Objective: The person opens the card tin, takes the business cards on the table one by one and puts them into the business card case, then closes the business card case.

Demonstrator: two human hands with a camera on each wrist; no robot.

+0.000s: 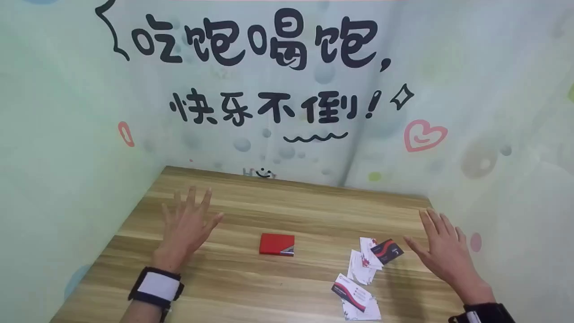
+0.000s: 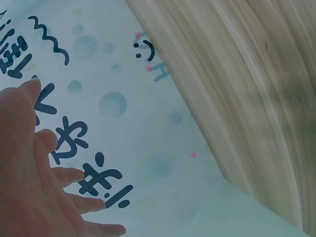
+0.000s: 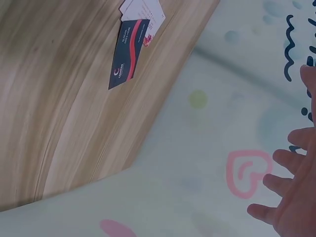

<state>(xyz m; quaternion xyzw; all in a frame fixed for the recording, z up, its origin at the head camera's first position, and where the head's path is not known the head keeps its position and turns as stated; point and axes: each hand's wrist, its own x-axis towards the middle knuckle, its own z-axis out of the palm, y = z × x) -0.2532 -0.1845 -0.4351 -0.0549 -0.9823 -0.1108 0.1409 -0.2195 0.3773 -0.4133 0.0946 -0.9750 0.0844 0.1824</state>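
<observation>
My left hand (image 1: 188, 231) hovers over the left part of the wooden table, fingers spread and holding nothing. My right hand (image 1: 448, 251) is raised at the table's right side, its fingers straight and apart from everything. Between the hands lies a small red card case (image 1: 276, 244) with a silvery corner. Nearest to the right hand is a dark business card (image 1: 387, 252) with a red stripe, overlapping white floral cards (image 1: 361, 268). Closer to the front, a white, red and black business card (image 1: 350, 291) lies on another white card (image 1: 370, 310). In the left wrist view, the left hand (image 2: 44, 173) shows spread fingers.
The wooden table (image 1: 233, 202) meets a pale printed backdrop (image 1: 287, 152) at the back and both sides. Black lettering and a pink heart (image 1: 425, 135) are printed on it. Bands (image 1: 157, 287) wrap both wrists.
</observation>
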